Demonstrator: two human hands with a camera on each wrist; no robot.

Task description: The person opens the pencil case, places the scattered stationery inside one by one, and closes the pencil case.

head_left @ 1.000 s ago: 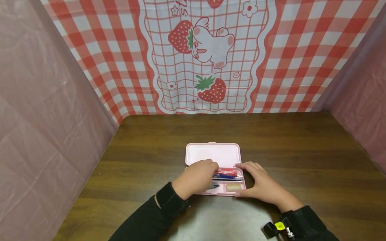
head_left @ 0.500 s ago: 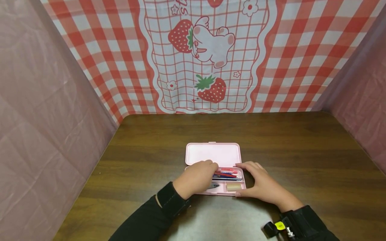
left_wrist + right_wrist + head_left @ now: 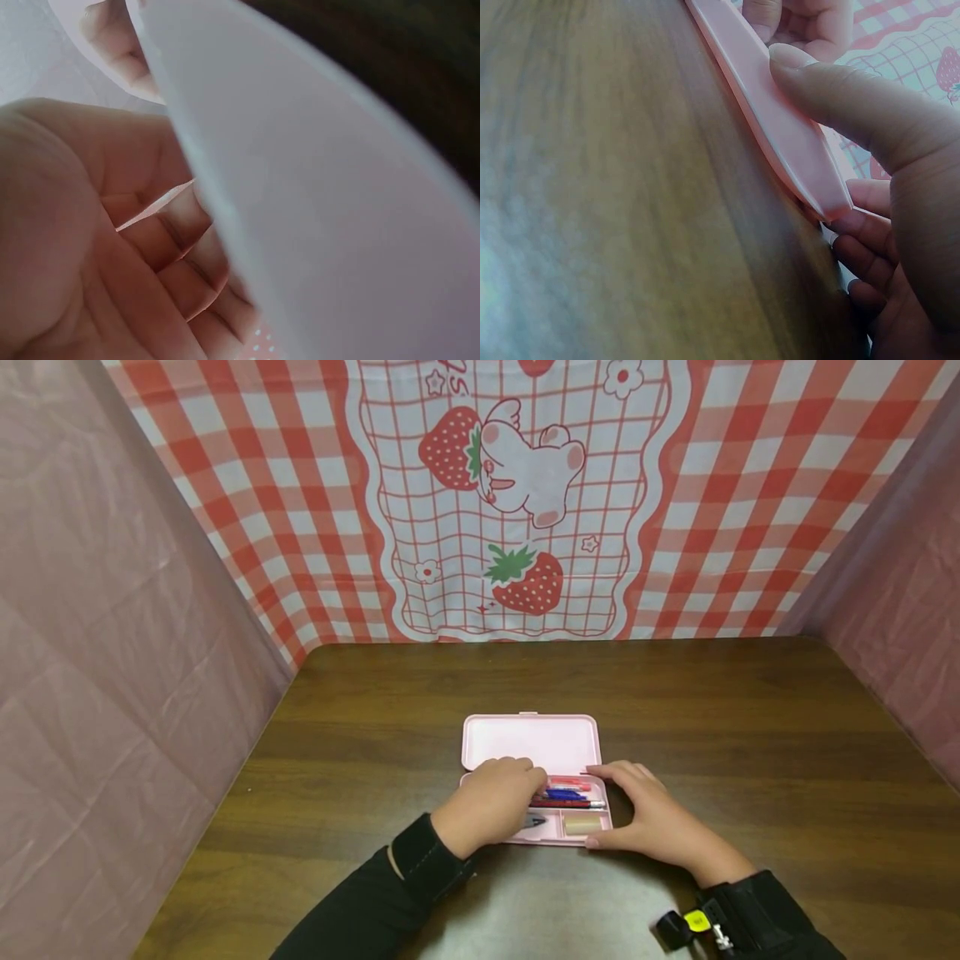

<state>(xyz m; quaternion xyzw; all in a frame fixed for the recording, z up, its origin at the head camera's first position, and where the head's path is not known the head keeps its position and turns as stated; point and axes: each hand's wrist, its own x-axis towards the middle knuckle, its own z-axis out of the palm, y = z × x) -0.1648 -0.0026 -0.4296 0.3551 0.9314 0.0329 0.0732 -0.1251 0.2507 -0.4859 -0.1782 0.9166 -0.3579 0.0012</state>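
A pink pencil case (image 3: 531, 745) lies on the table with its lid folded back. My left hand (image 3: 493, 802) reaches over the case's left part, its fingertips hidden among the pens. Blue pens (image 3: 564, 795) and a red-and-black pencil (image 3: 566, 804) lie beside its fingers in the long compartment. In the left wrist view, the left fingers bend behind the pale case wall (image 3: 300, 172). My right hand (image 3: 651, 818) grips the case's right end, thumb at the front edge and fingers at the back. The right wrist view shows its thumb (image 3: 825, 90) against the pink side.
A beige eraser-like block (image 3: 582, 824) sits in the small right compartment. The dark tip (image 3: 534, 821) of a pen-like item shows in front of the left hand. A checked strawberry cloth (image 3: 517, 502) hangs behind the wooden table (image 3: 360, 718).
The red pencil has shifted from lying slanted over the blue pens to the front side of the long compartment. My left hand has moved slightly right; the right hand keeps its grip.
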